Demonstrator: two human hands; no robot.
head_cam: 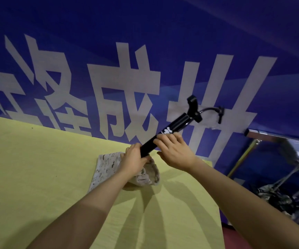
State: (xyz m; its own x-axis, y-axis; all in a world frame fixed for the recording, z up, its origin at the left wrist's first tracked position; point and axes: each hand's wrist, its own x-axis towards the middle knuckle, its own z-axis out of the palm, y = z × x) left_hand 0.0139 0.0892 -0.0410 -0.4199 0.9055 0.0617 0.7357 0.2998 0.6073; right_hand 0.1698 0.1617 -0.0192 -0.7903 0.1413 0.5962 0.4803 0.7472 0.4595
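Observation:
A black hand pump (pixel 173 129) with a T-handle and a short hose slants up to the right above the yellow table (pixel 37 168). My left hand (pixel 133 159) grips its lower end. My right hand (pixel 174 151) holds the barrel just above, fingers curled over it. Under my left hand lies a camouflage fabric pouch (pixel 107 164), its open mouth lifted; the pump's bottom end sits at or in that mouth, hidden by my fingers.
A blue banner (pixel 145 51) with large white characters hangs behind the table. At the right, beyond the table edge, stand metal stands (pixel 289 169) and a heap of camouflage fabric (pixel 280 200) on the floor.

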